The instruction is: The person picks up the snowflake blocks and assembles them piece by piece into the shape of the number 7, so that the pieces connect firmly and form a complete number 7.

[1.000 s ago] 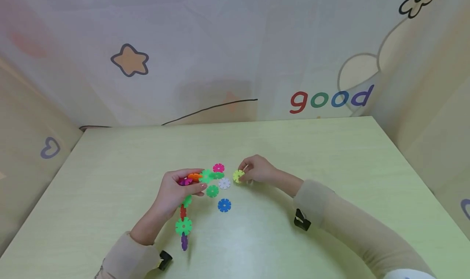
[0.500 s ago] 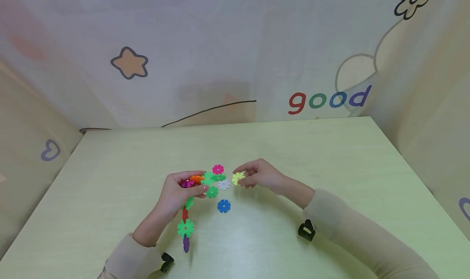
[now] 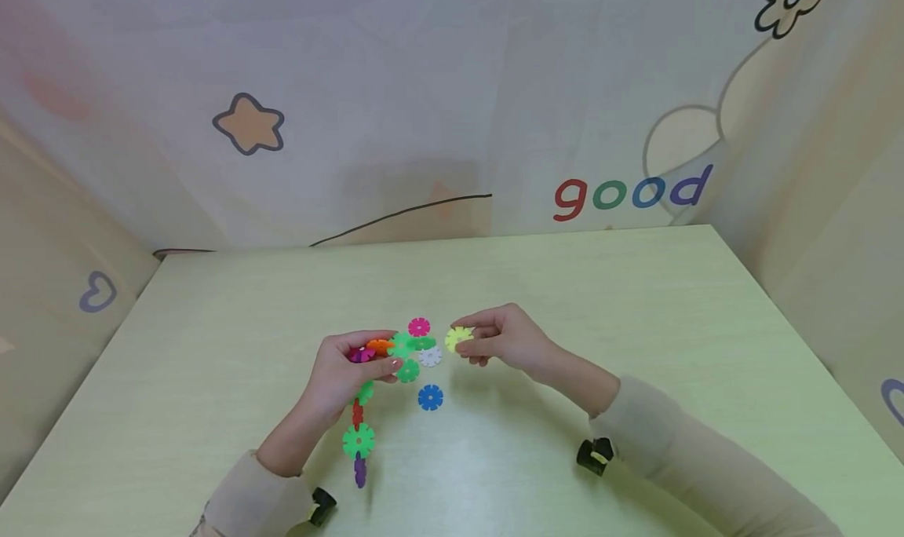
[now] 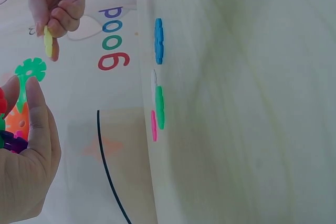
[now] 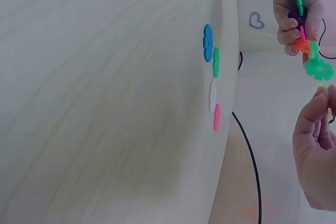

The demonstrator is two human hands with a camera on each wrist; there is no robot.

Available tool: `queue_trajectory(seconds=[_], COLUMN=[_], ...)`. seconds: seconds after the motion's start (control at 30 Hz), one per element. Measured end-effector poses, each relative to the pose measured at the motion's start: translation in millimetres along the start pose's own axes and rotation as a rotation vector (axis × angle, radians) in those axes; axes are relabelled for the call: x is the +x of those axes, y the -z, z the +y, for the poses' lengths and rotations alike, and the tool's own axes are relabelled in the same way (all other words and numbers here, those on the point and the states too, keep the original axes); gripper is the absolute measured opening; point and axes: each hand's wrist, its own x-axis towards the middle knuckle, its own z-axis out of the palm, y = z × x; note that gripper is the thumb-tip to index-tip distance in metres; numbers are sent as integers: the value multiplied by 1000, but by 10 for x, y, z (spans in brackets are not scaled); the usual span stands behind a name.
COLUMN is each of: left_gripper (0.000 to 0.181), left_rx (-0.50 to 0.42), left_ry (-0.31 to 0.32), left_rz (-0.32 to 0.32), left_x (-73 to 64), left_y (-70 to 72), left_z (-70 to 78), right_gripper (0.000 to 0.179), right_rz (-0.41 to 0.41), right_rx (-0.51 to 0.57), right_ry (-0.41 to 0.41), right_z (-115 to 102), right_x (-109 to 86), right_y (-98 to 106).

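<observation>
My left hand (image 3: pixel 346 372) grips a chain of notched plastic snowflake discs above the table. From below the hand hang a green disc (image 3: pixel 359 440), a red disc and a purple disc (image 3: pixel 360 471). Past my fingertips the chain's other end shows an orange disc (image 3: pixel 380 347) and two green discs, the outermost (image 4: pixel 31 71) pointing toward the other hand. My right hand (image 3: pixel 512 339) pinches a single yellow disc (image 3: pixel 457 338) between thumb and fingers, a short gap from that green end. In the left wrist view the yellow disc (image 4: pixel 48 41) appears edge-on.
Loose discs lie flat on the table (image 3: pixel 537 270) under the hands: pink (image 3: pixel 419 327), white (image 3: pixel 430 356), green (image 3: pixel 408 370) and blue (image 3: pixel 430 397). A printed cloth (image 3: pixel 395 89) hangs behind the table's far edge. Black camera mounts (image 3: pixel 595 456) sit at both wrists.
My right hand has shifted its fingers on the yellow disc, with the forearm swinging slightly right and down. The left hand still holds the chain, nearly in place.
</observation>
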Motion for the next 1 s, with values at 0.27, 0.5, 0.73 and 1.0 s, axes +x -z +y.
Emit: queue_trajectory(seconds=[0.27, 0.5, 0.73, 1.0], left_gripper=[38, 37, 37, 36], left_rx=[3, 4, 17, 9], left_ry=[5, 1, 16, 15], left_rz=[-2, -13, 4, 28], left_x=[6, 5, 1, -3], left_y=[-14, -36, -67, -85], left_z=[-3, -14, -2, -17], right_gripper=[39, 38, 37, 37], right_rz=[36, 53, 79, 114], right_rx=[62, 98, 110, 145], right_ry=[-15, 8, 12, 1], right_z=[-30, -70, -77, -68], right_x=[-27, -60, -56, -50], right_y=[-35, -95, -146, -199])
